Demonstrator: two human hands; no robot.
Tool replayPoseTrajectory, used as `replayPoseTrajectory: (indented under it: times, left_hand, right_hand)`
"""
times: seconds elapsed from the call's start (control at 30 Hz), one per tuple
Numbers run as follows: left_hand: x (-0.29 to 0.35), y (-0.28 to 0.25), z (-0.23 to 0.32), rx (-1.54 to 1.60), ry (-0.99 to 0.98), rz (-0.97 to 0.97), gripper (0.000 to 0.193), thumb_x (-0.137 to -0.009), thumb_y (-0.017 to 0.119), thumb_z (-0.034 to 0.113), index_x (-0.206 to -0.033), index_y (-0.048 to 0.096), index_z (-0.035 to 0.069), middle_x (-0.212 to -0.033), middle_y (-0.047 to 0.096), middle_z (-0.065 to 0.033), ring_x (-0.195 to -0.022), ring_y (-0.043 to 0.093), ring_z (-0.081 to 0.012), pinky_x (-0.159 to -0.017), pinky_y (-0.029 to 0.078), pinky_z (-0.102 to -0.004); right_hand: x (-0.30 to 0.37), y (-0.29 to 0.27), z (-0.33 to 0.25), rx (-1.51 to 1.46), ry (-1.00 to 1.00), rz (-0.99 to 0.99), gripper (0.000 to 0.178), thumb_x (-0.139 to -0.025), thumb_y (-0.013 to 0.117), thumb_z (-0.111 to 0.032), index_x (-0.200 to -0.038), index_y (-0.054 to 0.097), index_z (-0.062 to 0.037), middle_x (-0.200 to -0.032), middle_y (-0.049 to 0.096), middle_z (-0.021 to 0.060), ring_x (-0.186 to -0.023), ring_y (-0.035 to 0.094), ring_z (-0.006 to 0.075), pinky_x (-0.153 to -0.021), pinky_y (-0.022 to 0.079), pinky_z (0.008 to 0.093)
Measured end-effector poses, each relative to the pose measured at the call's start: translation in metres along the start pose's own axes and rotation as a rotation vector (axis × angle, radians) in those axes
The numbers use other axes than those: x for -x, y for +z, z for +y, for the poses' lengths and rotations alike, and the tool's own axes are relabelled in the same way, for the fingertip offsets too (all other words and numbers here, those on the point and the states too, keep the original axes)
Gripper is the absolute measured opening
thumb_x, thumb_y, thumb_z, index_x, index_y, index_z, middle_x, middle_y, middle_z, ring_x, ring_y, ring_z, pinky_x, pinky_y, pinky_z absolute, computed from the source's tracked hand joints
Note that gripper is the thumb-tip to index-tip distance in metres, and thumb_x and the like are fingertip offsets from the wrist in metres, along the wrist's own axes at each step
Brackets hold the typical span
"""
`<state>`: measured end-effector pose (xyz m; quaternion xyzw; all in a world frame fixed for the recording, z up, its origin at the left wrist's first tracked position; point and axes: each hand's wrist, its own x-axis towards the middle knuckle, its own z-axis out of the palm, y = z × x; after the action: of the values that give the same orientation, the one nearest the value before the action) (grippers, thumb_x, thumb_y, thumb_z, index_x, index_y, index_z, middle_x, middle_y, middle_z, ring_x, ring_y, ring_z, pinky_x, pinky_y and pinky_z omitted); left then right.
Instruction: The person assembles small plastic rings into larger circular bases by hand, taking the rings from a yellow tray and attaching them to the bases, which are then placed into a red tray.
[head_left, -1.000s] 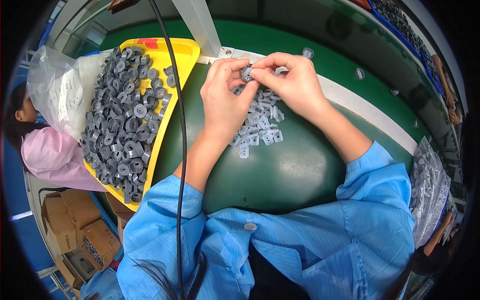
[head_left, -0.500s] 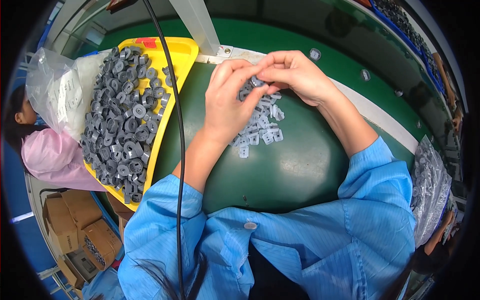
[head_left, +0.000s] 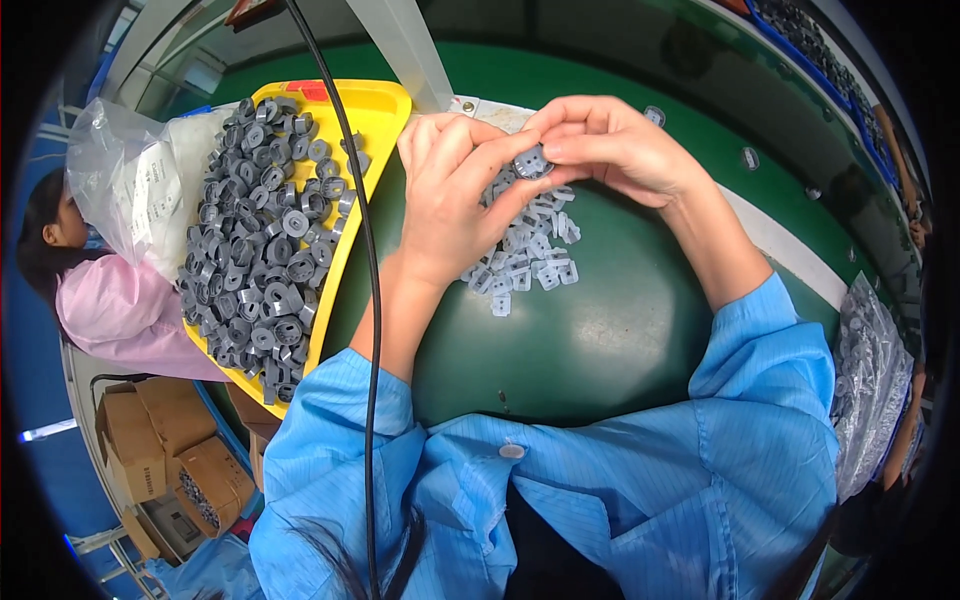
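Between my two hands is a small round grey plastic housing (head_left: 531,163), its slotted inner face turned toward me. The thumb and fingers of my left hand (head_left: 455,190) pinch its left side. My right hand (head_left: 615,150) has its thumb and forefinger closed on the housing's upper right edge. Below and behind the fingers lies a loose heap of small pale translucent plastic pieces (head_left: 520,255) on the green table mat (head_left: 600,340); my hands hide part of that heap. To my left a yellow tray (head_left: 385,110) holds many similar grey housings (head_left: 250,240).
A black cable (head_left: 372,300) hangs across the view beside my left forearm. Clear plastic bags lie at the left (head_left: 140,190) and right (head_left: 870,390). Several small parts sit on the green strip (head_left: 750,158) beyond the white edge. A person in pink (head_left: 130,310) sits left, above cardboard boxes (head_left: 150,430).
The housing has turned so that its slotted face now shows more plainly between my fingers. The whole view has shifted slightly. Both hands keep their hold.
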<state>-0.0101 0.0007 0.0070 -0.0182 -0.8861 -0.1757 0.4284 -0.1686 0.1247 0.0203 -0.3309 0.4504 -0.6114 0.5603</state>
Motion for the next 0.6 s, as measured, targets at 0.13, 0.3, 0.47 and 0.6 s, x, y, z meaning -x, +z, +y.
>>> replayPoseTrajectory:
  times: [0.13, 0.3, 0.47, 0.6]
  left_hand:
    - [0.003, 0.010, 0.005, 0.084, -0.001, 0.091, 0.037, -0.063, 0.080, 0.019, -0.098, 0.068, 0.014, -0.084, 0.055, 0.0013, -0.085, 0.049, -0.0212, -0.081, 0.033, -0.0359]
    - [0.003, 0.007, 0.019, 0.109, 0.038, 0.054, 0.041, -0.067, 0.079, 0.015, -0.105, 0.065, 0.009, -0.093, 0.059, -0.0054, -0.090, 0.054, -0.0237, -0.083, 0.040, -0.0344]
    - [-0.015, -0.041, -0.019, -0.300, -0.226, -0.127, 0.034, -0.075, 0.071, 0.016, -0.104, 0.060, 0.003, -0.101, 0.058, -0.0164, -0.093, 0.059, -0.0349, -0.081, 0.049, -0.0428]
    - [-0.010, -0.083, -0.073, -0.640, -0.718, -0.427, 0.047, -0.080, 0.067, 0.032, -0.113, 0.060, 0.000, -0.110, 0.058, -0.0243, -0.100, 0.060, -0.0388, -0.085, 0.049, -0.0436]
  right_hand:
    - [-0.003, 0.001, 0.009, -0.112, -0.044, -0.147, 0.015, -0.081, 0.061, -0.002, -0.096, 0.058, -0.0017, -0.090, 0.063, 0.0046, -0.077, 0.060, 0.0086, -0.070, 0.051, 0.0221]
    - [-0.003, -0.003, 0.009, -0.199, 0.000, -0.253, 0.016, -0.077, 0.059, -0.001, -0.093, 0.055, -0.0037, -0.085, 0.061, 0.0021, -0.072, 0.056, 0.0071, -0.066, 0.047, 0.0207]
    - [-0.008, -0.049, -0.003, 0.372, -0.150, 0.479, 0.022, -0.078, 0.064, -0.010, -0.099, 0.060, -0.0044, -0.093, 0.062, 0.0032, -0.079, 0.058, 0.0098, -0.073, 0.048, 0.0256]
    - [-0.013, -0.079, 0.010, 0.985, -0.255, 0.809, 0.028, -0.079, 0.065, -0.012, -0.105, 0.061, -0.0043, -0.096, 0.062, 0.0051, -0.083, 0.058, 0.0121, -0.078, 0.048, 0.0277]
